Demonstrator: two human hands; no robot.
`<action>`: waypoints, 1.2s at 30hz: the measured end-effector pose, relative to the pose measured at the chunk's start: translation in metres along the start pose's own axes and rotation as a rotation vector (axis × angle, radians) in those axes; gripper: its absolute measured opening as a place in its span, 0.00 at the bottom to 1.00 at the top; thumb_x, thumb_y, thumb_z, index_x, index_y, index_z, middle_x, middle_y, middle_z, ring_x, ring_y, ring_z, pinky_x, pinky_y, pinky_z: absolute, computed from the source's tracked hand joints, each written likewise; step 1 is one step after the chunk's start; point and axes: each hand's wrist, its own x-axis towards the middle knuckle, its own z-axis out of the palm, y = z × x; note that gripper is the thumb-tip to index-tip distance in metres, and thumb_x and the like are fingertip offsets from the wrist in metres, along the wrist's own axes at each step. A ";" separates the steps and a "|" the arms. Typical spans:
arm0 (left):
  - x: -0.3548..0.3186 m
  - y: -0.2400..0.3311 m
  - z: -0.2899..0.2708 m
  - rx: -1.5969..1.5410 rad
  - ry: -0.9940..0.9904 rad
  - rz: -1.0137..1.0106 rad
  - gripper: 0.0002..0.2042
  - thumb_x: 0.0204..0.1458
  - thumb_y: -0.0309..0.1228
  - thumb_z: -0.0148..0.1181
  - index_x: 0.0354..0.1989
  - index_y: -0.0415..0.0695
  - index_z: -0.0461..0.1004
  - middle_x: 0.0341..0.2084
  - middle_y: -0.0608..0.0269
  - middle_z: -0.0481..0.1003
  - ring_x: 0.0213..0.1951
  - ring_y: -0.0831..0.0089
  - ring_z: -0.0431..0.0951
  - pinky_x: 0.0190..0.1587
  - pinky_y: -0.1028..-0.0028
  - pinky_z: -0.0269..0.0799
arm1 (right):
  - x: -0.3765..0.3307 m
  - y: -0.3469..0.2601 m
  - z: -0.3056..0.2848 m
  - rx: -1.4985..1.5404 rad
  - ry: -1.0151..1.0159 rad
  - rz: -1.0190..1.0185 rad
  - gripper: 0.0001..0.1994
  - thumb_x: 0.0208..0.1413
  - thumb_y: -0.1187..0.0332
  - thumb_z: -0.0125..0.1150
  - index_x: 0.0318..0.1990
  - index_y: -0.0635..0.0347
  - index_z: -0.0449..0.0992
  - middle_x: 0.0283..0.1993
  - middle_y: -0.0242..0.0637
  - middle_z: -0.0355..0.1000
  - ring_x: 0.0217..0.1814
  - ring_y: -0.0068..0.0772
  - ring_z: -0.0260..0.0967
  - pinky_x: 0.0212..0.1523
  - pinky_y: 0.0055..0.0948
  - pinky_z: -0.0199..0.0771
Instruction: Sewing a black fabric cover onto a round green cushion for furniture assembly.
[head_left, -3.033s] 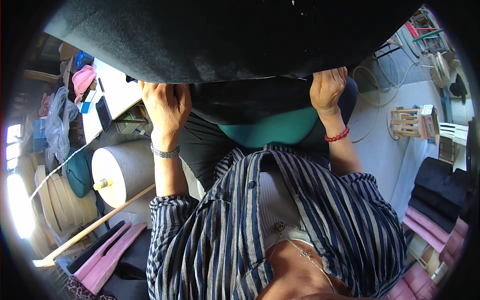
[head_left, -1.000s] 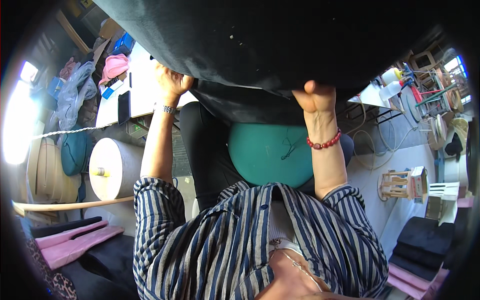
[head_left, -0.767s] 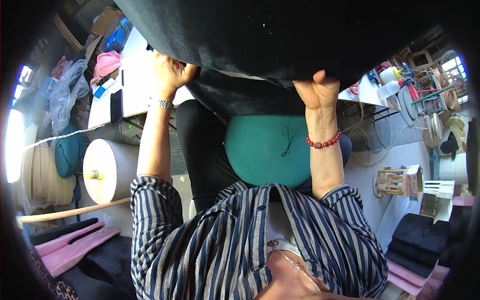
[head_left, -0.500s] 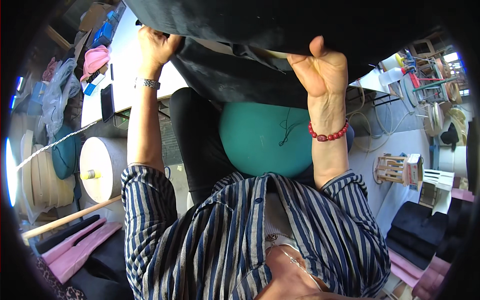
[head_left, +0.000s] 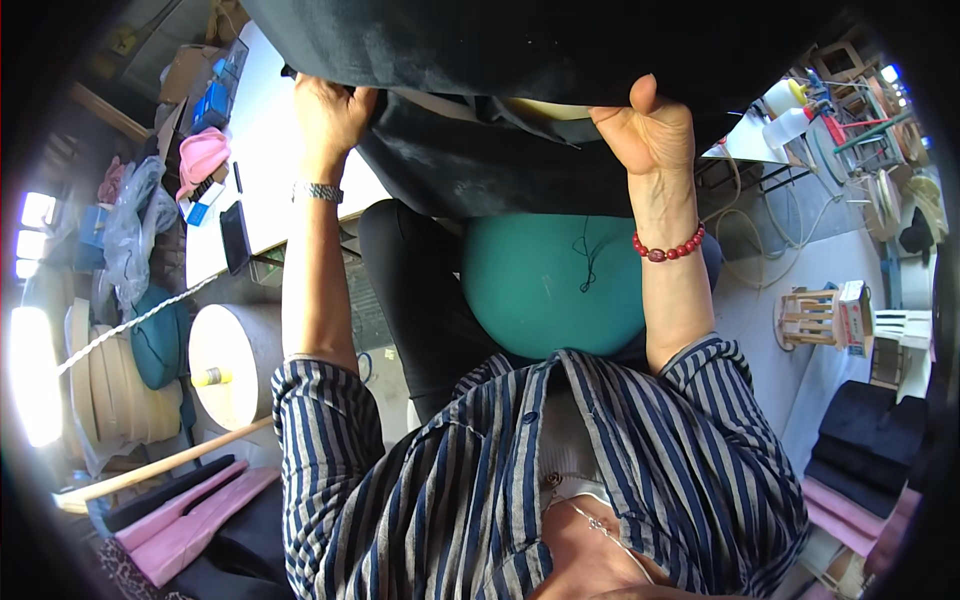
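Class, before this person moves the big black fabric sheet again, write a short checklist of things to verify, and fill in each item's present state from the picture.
1. Left hand grips the edge of the large black fabric sheet: ok.
2. Right hand grips the same edge, thumb up: ok.
3. Both hands at about the same height: ok.
4. Fabric lying flat, without folds: not ok; it bunches between the hands.
5. White tabletop under the fabric free of clutter: cannot tell; the sheet hides most of it.
6. Far edge of the fabric hanging free: cannot tell; out of view.
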 end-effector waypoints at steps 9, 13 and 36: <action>0.000 0.026 0.007 -0.046 0.085 -0.003 0.24 0.51 0.51 0.56 0.24 0.37 0.75 0.23 0.49 0.76 0.34 0.57 0.75 0.43 0.61 0.68 | 0.006 -0.021 -0.029 -0.063 -0.027 -0.066 0.29 0.40 0.60 0.73 0.53 0.54 0.72 0.55 0.32 0.70 0.61 0.38 0.63 0.64 0.48 0.58; -0.001 0.018 0.012 -0.075 0.129 0.064 0.24 0.51 0.51 0.56 0.19 0.38 0.74 0.19 0.52 0.75 0.28 0.58 0.74 0.41 0.63 0.68 | -0.005 -0.014 -0.002 -0.312 0.008 0.019 0.11 0.48 0.58 0.67 0.34 0.52 0.80 0.42 0.32 0.76 0.51 0.45 0.72 0.51 0.43 0.72; 0.017 0.060 0.015 0.115 0.084 -0.021 0.27 0.53 0.51 0.52 0.18 0.35 0.76 0.14 0.51 0.74 0.23 0.59 0.76 0.29 0.66 0.69 | 0.041 -0.076 -0.067 -0.367 0.032 0.119 0.27 0.50 0.45 0.58 0.43 0.63 0.75 0.39 0.45 0.77 0.42 0.47 0.76 0.37 0.29 0.71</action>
